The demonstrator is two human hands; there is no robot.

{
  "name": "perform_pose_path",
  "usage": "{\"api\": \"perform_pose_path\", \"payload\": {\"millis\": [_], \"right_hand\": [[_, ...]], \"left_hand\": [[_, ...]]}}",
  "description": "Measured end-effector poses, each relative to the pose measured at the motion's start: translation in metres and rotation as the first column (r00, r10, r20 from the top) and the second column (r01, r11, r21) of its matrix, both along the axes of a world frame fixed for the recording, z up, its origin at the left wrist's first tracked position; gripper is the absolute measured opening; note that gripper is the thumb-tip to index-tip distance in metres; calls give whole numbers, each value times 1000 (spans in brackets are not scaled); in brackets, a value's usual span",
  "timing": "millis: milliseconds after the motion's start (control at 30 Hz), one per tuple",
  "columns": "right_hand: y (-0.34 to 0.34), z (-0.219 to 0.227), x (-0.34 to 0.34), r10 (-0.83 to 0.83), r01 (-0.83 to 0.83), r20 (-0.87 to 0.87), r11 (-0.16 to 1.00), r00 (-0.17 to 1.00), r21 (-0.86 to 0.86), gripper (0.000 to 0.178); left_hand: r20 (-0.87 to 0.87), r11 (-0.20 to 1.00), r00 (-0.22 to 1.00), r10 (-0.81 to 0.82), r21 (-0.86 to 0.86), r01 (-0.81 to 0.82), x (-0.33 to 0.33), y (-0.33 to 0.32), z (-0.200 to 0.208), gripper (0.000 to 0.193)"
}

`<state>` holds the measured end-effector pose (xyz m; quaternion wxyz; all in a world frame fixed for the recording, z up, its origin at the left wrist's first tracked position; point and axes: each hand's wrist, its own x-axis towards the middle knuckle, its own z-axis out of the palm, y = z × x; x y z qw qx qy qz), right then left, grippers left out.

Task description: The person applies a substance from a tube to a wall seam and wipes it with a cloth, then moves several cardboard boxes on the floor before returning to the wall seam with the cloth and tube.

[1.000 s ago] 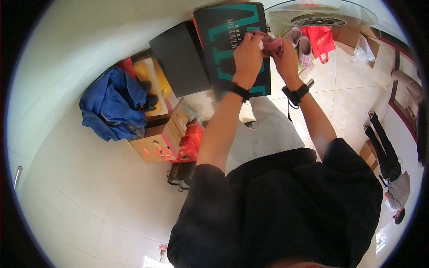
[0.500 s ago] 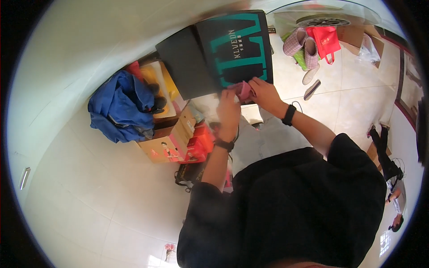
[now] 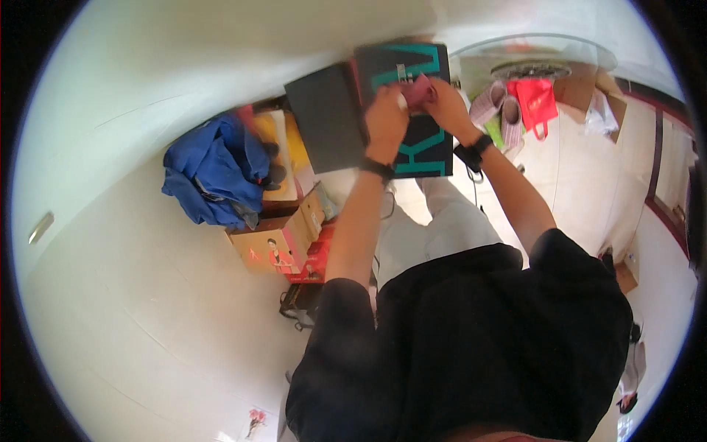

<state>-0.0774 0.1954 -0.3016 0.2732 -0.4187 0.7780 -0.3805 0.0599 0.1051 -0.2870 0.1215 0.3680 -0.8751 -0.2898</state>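
Observation:
Both arms reach forward over a dark box (image 3: 425, 162) patterned in teal. A small mauve-pink folded piece (image 3: 420, 91), perhaps cloth, is stretched between my hands above it. My left hand (image 3: 385, 121) is closed at the piece's left end, with a small whitish spot by its fingertips. At the other end, the bent fingers of my right hand (image 3: 451, 110) pinch it. Motion blurs the fingertips, and the piece's exact kind does not show. A plain dark panel (image 3: 322, 118) adjoins the patterned box on the left.
Left of the boxes, a blue cloth bundle (image 3: 213, 173) tops an open cardboard box (image 3: 261, 247), beside red boxes (image 3: 317, 258). Checked slippers (image 3: 510, 118), a red bag (image 3: 536, 103) and a glass tabletop (image 3: 589, 55) are at the far right. A person (image 3: 632, 376) appears at the right rim.
My hands have moved farther forward with the pink piece, from the patterned box's near edge to over its upper part. My view has shifted slightly.

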Motion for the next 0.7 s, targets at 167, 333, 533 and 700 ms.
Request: {"api": "perform_pose_path", "payload": {"millis": [167,333,533,700], "right_hand": [[76,62,-18,249,-203,486,968,838,-146,37],[102,151,10,143,-260,803,965,578,16,34],[52,215,41,280,-267,777,952,563,-150,51],[-1,249,46,299,-100,525,922,797,-374,39]], "left_hand": [[-117,985,991,-62,154,80,17,50,61,31],[-146,973,981,-126,176,151,63,79,152,48],[-286,999,958,-31,6,34,88,48,209,49],[-521,988,840,-152,-74,133,75,0,272,52]]}}
